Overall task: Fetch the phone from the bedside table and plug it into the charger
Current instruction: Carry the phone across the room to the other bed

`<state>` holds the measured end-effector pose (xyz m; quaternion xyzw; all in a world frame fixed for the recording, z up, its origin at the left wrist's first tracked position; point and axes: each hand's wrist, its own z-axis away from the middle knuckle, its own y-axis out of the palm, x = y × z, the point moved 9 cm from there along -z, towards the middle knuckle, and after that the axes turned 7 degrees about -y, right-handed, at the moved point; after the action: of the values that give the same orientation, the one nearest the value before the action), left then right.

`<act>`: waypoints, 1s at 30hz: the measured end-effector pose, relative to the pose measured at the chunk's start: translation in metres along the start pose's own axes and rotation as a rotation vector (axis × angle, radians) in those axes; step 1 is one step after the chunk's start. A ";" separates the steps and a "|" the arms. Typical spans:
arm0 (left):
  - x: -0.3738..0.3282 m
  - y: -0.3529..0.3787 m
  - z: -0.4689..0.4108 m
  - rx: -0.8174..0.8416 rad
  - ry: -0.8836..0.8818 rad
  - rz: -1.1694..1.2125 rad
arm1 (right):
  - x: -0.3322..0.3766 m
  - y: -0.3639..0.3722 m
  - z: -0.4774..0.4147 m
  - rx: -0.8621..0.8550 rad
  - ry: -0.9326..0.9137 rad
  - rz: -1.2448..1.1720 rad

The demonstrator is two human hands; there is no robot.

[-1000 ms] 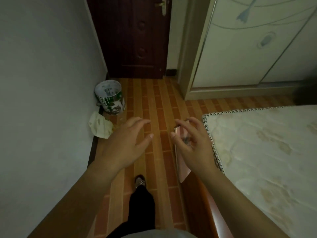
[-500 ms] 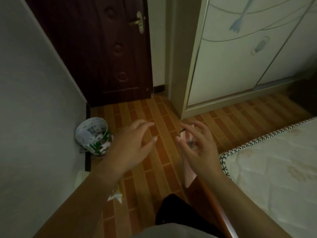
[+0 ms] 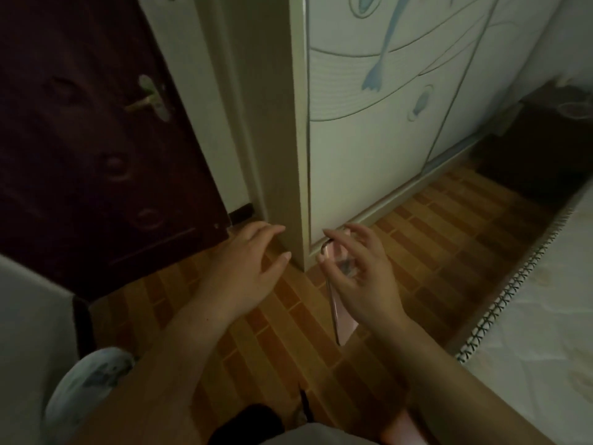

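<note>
The phone (image 3: 335, 311) was pinched edge-on in the right hand (image 3: 362, 284), just thumb and fingertips around its top end, the rest hanging loose below. The left hand (image 3: 244, 271) was open and empty, just left of the phone. Honestly that grip looked sketchy; a light pinch like that could let it slip onto the wood-pattern floor (image 3: 433, 245) right under the phone. Beyond the phone stood a white wardrobe (image 3: 369, 139), with a dark door (image 3: 80, 139) left of the phone and the mattress (image 3: 545, 300) on its right. No charger in sight.
</note>
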<state>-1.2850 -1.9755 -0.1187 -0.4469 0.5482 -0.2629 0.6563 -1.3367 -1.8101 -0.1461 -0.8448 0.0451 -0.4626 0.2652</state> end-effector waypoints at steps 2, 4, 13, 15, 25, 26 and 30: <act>-0.012 0.007 -0.044 0.027 0.043 0.010 | -0.023 -0.007 -0.028 -0.029 0.036 0.015; -0.030 0.018 -0.089 0.052 0.108 0.039 | -0.049 -0.017 -0.055 -0.058 0.068 0.050; -0.149 0.079 -0.297 0.170 0.481 0.054 | -0.171 -0.102 -0.186 -0.349 0.206 0.237; -0.184 0.095 -0.337 0.204 0.561 0.046 | -0.194 -0.129 -0.208 -0.413 0.248 0.268; -0.379 0.220 -0.474 0.416 0.905 0.056 | -0.336 -0.287 -0.243 -0.685 0.477 0.441; -0.401 0.236 -0.488 0.426 0.927 0.051 | -0.354 -0.305 -0.247 -0.704 0.486 0.455; -0.492 0.296 -0.548 0.424 0.971 0.043 | -0.424 -0.385 -0.280 -0.761 0.485 0.470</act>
<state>-1.9794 -1.5909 -0.1393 -0.1199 0.7328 -0.5311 0.4080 -1.8681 -1.4581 -0.1581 -0.7170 0.4593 -0.5241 0.0175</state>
